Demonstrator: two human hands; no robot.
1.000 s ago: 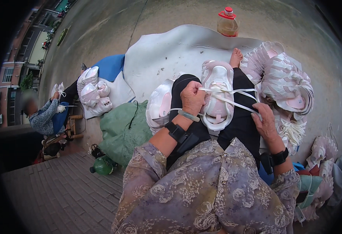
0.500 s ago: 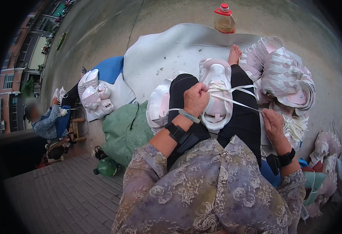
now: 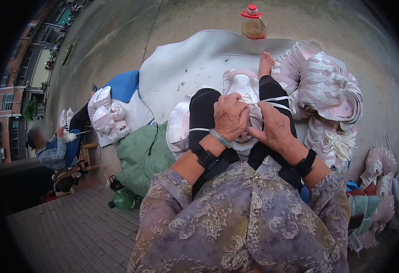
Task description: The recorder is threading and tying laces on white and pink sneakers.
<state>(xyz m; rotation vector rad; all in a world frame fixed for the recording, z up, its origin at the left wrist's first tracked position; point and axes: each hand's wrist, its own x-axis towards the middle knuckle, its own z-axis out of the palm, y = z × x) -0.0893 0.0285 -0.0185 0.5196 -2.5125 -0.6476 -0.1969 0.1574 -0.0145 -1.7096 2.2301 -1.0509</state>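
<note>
A white and pale pink sneaker upper (image 3: 242,83) stands between my knees, its toe pointing away and its middle covered by my hands. My left hand (image 3: 231,117) is closed over the lacing on its left side, gripping the white shoelace (image 3: 279,98). At the opposite edge of the upper, my right hand (image 3: 276,128) has its forefinger at the lace and its thumb stretched toward the opening. Its curled fingers seem to hold lace, though their tips are hidden. A lace loop trails over my right leg.
Bundled pale shoe uppers (image 3: 326,79) lie at right, with loose white laces (image 3: 339,148) below. Another upper (image 3: 177,129) rests beside my left leg, near a green sack (image 3: 140,145). A bottle (image 3: 254,27) stands beyond the white sheet (image 3: 181,68). Another person (image 3: 56,148) sits at left.
My right hand has come leftward from the stretched lace to the upper, beside my left hand. My left hand has turned and now lies over the lacing.
</note>
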